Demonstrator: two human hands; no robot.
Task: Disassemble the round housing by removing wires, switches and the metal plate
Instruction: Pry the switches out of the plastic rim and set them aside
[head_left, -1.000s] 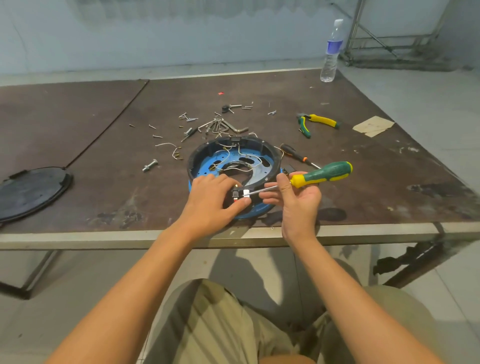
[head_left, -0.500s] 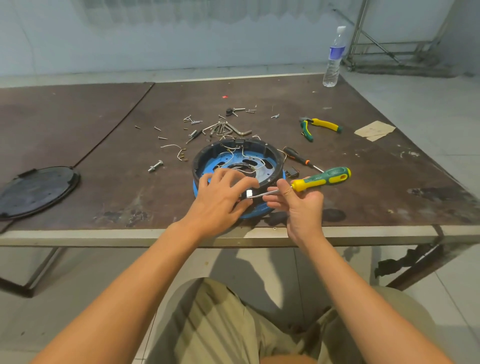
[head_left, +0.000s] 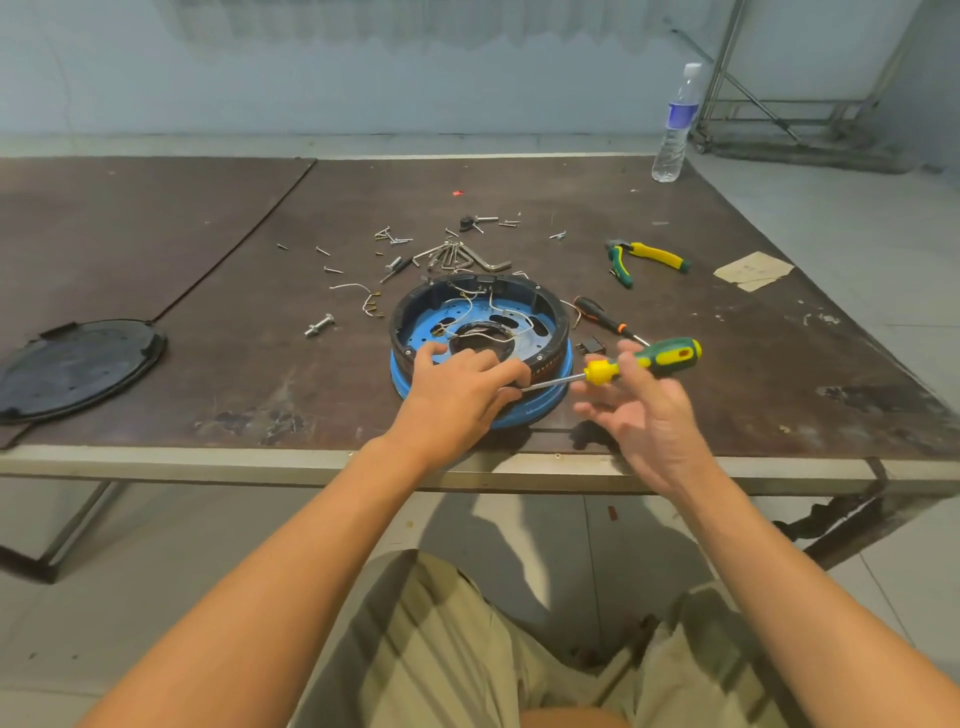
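Note:
The round housing (head_left: 483, 299), a black ring on a blue base, lies near the table's front edge. Inside it are the blue metal plate (head_left: 431, 332) and thin white wires (head_left: 467, 306). My left hand (head_left: 457, 389) rests on the housing's near rim with its fingers stretched over the rim. My right hand (head_left: 649, 415) hovers to the right of the housing, its fingers loosely spread. It holds the green-and-yellow screwdriver (head_left: 665, 356) near the thumb. The screwdriver's shaft runs left to the rim under my left fingers. A small black switch (head_left: 589, 345) lies beside the housing.
Loose screws, hex keys (head_left: 457, 257) and cut wire pieces lie behind the housing, with a bolt (head_left: 319, 326) to the left. A small black screwdriver (head_left: 597, 314), pliers (head_left: 649, 254), paper (head_left: 753, 270) and a water bottle (head_left: 675, 124) are on the right. A black lid (head_left: 78, 364) lies far left.
My left hand let go of the small part it pinched and spread over the rim. My right hand loosened its fingers and drifted right with the screwdriver.

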